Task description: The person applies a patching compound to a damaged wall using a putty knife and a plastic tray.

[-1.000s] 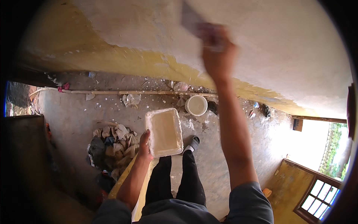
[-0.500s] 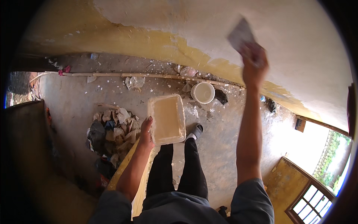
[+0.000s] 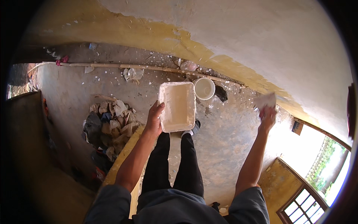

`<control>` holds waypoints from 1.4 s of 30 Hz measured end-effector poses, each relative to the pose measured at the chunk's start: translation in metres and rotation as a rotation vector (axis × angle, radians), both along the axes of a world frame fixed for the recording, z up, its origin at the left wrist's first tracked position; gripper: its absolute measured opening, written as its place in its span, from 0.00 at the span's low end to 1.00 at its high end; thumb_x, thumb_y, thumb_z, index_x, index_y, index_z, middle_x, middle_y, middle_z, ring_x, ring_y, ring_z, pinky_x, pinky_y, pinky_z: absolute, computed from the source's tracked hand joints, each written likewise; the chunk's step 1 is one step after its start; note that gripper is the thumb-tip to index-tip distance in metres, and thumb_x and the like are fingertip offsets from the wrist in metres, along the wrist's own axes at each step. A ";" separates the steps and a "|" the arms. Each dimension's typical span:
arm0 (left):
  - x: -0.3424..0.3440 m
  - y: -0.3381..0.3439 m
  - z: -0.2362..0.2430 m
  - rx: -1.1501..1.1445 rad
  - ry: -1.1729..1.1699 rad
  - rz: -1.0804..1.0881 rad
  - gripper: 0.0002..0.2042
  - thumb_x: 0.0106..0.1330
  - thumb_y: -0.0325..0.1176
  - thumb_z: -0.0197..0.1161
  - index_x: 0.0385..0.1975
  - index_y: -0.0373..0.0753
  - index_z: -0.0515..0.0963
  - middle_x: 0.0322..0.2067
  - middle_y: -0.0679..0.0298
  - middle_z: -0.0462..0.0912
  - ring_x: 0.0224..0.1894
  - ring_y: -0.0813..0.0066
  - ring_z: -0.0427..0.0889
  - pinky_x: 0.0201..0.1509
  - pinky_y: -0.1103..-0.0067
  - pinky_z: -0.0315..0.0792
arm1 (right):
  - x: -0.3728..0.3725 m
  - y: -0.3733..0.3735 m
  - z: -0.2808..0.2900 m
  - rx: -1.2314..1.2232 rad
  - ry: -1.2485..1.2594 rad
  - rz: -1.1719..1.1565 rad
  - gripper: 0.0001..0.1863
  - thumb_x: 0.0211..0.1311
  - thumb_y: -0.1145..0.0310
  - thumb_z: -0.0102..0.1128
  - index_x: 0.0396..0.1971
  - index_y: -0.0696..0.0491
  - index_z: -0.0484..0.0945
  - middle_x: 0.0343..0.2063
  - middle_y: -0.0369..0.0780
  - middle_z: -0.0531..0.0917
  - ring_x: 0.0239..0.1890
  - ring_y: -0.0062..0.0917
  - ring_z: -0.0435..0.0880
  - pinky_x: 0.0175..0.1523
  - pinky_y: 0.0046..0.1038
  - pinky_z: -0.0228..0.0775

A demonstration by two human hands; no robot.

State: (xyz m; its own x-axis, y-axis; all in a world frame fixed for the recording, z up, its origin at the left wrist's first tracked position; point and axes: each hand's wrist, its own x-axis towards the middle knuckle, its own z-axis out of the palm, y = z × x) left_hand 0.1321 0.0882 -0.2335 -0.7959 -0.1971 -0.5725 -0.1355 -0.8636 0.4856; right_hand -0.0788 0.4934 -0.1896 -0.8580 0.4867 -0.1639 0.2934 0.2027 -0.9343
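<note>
A rectangular plastic tub (image 3: pixel 177 106) with pale cream paste coating its inside and rim is in my left hand (image 3: pixel 156 115), my thumb over its side. Off to the right, my right hand (image 3: pixel 267 117) grips a wide flat scraper (image 3: pixel 265 100), slightly blurred, low beside the wall. The wall (image 3: pixel 268 44) has a broad off-white coat over flaking yellow paint. A white bucket (image 3: pixel 204 86) stands on the floor just beyond the tub, partly behind it.
A long pole (image 3: pixel 141 67) lies along the wall base among paint flecks and scraps. Crumpled paper and plastic (image 3: pixel 108 127) are heaped left of my legs, beside a yellow ledge (image 3: pixel 123 162). An open doorway (image 3: pixel 302 145) and barred window (image 3: pixel 304 205) are at right.
My right hand has come down from high on the wall, moving right, with the scraper still in it. My left hand has shifted the tub slightly up and right.
</note>
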 end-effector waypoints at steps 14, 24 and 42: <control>-0.016 0.033 -0.126 -0.075 -0.094 -0.118 0.29 0.62 0.42 0.61 0.59 0.34 0.64 0.51 0.59 0.75 0.53 0.69 0.75 0.58 0.72 0.68 | 0.172 0.024 -0.252 -0.138 -0.438 0.048 0.10 0.55 0.70 0.48 0.32 0.53 0.79 0.20 0.31 0.72 0.20 0.18 0.70 0.25 0.21 0.65; -0.045 0.064 -0.236 -0.067 -0.121 -0.041 0.26 0.63 0.40 0.59 0.58 0.34 0.66 0.50 0.59 0.75 0.53 0.70 0.75 0.57 0.72 0.68 | 0.043 -0.086 -0.377 0.533 -0.711 0.633 0.22 0.63 0.51 0.45 0.38 0.50 0.84 0.35 0.45 0.85 0.43 0.43 0.82 0.51 0.38 0.70; -0.034 0.055 -0.283 -0.088 -0.115 0.043 0.27 0.63 0.42 0.59 0.58 0.33 0.66 0.51 0.57 0.76 0.53 0.65 0.76 0.58 0.68 0.70 | -0.027 -0.087 -0.518 0.521 -0.861 1.109 0.16 0.58 0.66 0.52 0.36 0.64 0.81 0.31 0.56 0.84 0.35 0.40 0.85 0.38 0.36 0.74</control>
State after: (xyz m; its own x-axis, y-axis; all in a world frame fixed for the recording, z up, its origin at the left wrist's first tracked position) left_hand 0.0982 0.1429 -0.5162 -0.7155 -0.2828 -0.6388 -0.1586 -0.8248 0.5428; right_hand -0.1055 0.4062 -0.7078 -0.5541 -0.1682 -0.8153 0.1795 0.9322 -0.3143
